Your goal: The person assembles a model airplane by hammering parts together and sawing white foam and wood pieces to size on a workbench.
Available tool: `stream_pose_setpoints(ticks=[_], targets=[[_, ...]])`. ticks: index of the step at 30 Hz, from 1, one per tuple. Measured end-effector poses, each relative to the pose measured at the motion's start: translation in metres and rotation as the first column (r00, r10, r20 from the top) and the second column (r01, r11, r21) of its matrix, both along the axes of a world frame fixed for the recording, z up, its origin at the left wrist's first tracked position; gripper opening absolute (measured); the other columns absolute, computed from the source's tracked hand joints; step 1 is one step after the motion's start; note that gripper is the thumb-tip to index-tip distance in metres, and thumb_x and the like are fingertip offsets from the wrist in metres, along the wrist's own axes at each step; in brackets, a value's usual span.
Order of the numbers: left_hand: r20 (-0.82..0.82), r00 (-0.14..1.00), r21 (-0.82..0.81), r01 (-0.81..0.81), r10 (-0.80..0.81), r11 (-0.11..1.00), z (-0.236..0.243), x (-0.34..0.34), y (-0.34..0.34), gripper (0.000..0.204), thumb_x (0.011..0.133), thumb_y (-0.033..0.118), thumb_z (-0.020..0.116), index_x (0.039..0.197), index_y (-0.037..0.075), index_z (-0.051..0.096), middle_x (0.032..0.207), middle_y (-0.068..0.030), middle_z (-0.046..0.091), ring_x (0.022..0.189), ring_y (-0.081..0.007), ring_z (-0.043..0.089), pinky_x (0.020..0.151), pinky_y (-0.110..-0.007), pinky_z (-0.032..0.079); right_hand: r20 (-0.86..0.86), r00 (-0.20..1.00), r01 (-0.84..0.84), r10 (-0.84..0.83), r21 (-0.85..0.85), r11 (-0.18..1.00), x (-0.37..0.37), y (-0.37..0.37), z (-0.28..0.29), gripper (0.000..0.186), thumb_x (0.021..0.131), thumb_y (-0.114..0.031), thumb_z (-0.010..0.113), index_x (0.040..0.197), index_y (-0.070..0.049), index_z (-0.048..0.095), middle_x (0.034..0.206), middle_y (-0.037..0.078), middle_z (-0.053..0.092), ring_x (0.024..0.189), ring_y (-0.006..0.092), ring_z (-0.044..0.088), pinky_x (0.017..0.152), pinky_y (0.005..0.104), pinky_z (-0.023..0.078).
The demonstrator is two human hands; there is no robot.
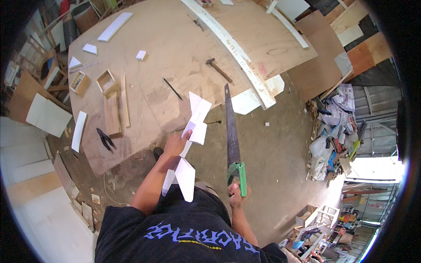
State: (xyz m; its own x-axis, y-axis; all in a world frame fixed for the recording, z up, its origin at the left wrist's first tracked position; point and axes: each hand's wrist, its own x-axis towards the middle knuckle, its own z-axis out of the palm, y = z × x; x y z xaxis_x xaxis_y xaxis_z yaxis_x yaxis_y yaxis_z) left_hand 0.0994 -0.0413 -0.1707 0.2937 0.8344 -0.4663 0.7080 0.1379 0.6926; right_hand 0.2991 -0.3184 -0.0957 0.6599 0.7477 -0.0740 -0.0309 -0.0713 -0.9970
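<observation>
We gripped a smooth white piece [200,109], built of flat, angular panels, in our left hand [176,142]; its flared end pointed away from us, and whether it was wood or foam we could not tell. Our right hand [237,195] was closed around the green handle [243,179] of a saw [232,131], its dark, tapering blade running straight ahead. Our left forearm angled forward and inward, the hand covering part of the piece; our right hand sat lower, nearer the body. Ahead of both hands spread the brown, scuffed tabletop [144,79]. Beyond the left hand lay a thin black rod [173,89]; farther left were dark pliers [105,139] and an open wooden box [110,90]. Past the saw's tip lay a hammer [221,72], with a long, blotched white beam [232,48] to its right.
</observation>
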Motion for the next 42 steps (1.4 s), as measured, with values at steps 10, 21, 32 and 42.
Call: stream_pose_setpoints(ticks=[10, 21, 32, 42], targets=[[0.294, 0.952, 0.207, 0.018, -0.08, 0.978, 0.165, 0.035, 0.005, 0.069, 0.102, 0.063, 0.051, 0.098, -0.002, 0.074, 0.077, -0.0173, 0.069, 0.076, -0.0268, 0.066, 0.073, -0.04, 0.05, -0.091, 0.992, 0.106, -0.085, 0.259, 0.96, 0.058, 0.034, 0.068, 0.017, 0.094, -0.016, 0.063, 0.086, -0.003, 0.055, 0.063, 0.002, 0.05, 0.051, 0.0103, 0.046, 0.048, 0.0271, 0.039], [-0.101, 0.994, 0.502, 0.02, 0.036, 0.864, 0.249, 0.035, 0.11, 0.069, 0.102, 0.063, 0.048, 0.104, -0.001, 0.073, 0.09, -0.0266, 0.072, 0.091, -0.045, 0.071, 0.081, -0.055, 0.052, -0.033, 0.998, -0.036, 0.056, 0.421, 0.906, 0.08, 0.15, 0.076, 0.02, 0.095, -0.016, 0.067, 0.083, -0.005, 0.056, 0.064, -0.001, 0.051, 0.054, 0.0079, 0.047, 0.048, 0.026, 0.037], [-0.337, 0.886, 0.506, -0.113, 0.317, 0.855, 0.156, 0.031, 0.232, 0.056, 0.104, 0.053, 0.05, 0.106, 0.0, 0.068, 0.097, -0.0247, 0.073, 0.096, -0.0445, 0.071, 0.084, -0.055, 0.055, 0.431, 0.902, -0.114, 0.028, 0.174, 0.978, 0.11, 0.256, 0.031, 0.019, 0.093, -0.016, 0.07, 0.086, 0.001, 0.065, 0.064, 0.007, 0.059, 0.057, 0.0134, 0.056, 0.055, 0.0329, 0.046], [-0.376, 0.789, 0.425, -0.32, 0.487, 0.847, 0.074, 0.064, 0.327, 0.051, 0.103, 0.049, 0.053, 0.11, 0.0, 0.068, 0.101, -0.0247, 0.073, 0.098, -0.0437, 0.071, 0.087, -0.053, 0.057, 0.56, 0.794, -0.271, 0.236, -0.022, 0.962, 0.153, 0.4, 0.036, 0.022, 0.097, -0.015, 0.067, 0.085, 0.002, 0.063, 0.061, 0.01, 0.055, 0.056, 0.0141, 0.051, 0.052, 0.0351, 0.042]])
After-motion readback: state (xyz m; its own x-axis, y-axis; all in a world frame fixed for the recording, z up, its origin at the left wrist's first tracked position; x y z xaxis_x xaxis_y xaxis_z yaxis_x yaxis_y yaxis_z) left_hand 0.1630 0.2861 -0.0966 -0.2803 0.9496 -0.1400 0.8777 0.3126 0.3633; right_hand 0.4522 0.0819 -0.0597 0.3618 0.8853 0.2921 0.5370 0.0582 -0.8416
